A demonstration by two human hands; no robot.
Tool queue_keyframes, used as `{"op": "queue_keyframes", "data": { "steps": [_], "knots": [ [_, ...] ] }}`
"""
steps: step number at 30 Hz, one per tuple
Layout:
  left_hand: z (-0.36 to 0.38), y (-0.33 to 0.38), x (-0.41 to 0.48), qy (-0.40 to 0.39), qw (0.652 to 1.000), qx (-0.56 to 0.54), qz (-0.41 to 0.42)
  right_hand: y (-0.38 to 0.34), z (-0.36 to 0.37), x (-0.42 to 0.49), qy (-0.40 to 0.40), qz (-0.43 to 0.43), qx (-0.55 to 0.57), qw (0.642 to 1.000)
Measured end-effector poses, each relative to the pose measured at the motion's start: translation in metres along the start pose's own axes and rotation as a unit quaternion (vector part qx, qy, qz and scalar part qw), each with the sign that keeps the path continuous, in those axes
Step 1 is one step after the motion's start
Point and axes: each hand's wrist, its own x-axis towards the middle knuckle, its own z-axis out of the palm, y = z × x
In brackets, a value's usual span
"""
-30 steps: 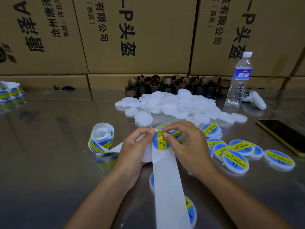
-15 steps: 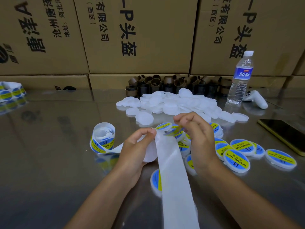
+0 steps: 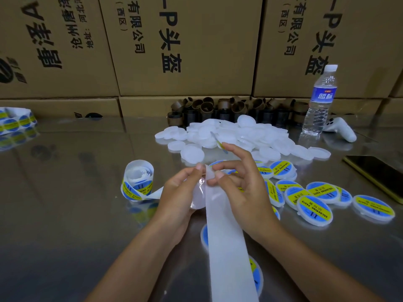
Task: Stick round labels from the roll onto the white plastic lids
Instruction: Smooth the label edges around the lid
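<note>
backdrop: stacked cardboard boxes [image 3: 183, 44] with black print | surface: glossy reflective table [image 3: 65, 214]

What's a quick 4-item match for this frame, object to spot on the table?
Things:
1. water bottle
2. phone
3. label roll
4. pile of bare lids

Places:
A. lying flat at the right edge
B. just left of the left hand
C. standing upright at back right
D. heaped at centre back

Pairs: 1-C, 2-A, 3-B, 4-D
</note>
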Motion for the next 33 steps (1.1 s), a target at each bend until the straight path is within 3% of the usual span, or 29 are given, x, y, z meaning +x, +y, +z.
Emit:
{"op": "queue_keyframes", "data": {
  "steps": [10,20,27,30,33],
  "knots": [
    [-0.001,0.001,0.004,0.058,0.997,-0.039,0.022,0.007,-0.006,0.004,0.026,0.0,-0.047,0.999],
    [-0.003,0.006,0.004,-0.026,0.986,-0.166,0.012,0.014,-0.008,0.005,0.038,0.012,-0.077,0.996],
    [-0.004,0.005,0.006,-0.046,0.979,-0.198,-0.009,-0.01,-0.003,0.01,0.113,0.02,0.037,0.993],
    [-0.003,0.006,0.005,-0.08,0.974,-0.212,-0.009,-0.018,0.0,0.006,0.071,0.035,0.112,0.99],
    [-0.003,0.006,0.003,-0.11,0.968,-0.226,-0.002,-0.017,0.005,0.002,0.022,0.034,0.116,0.992]
  ]
}}
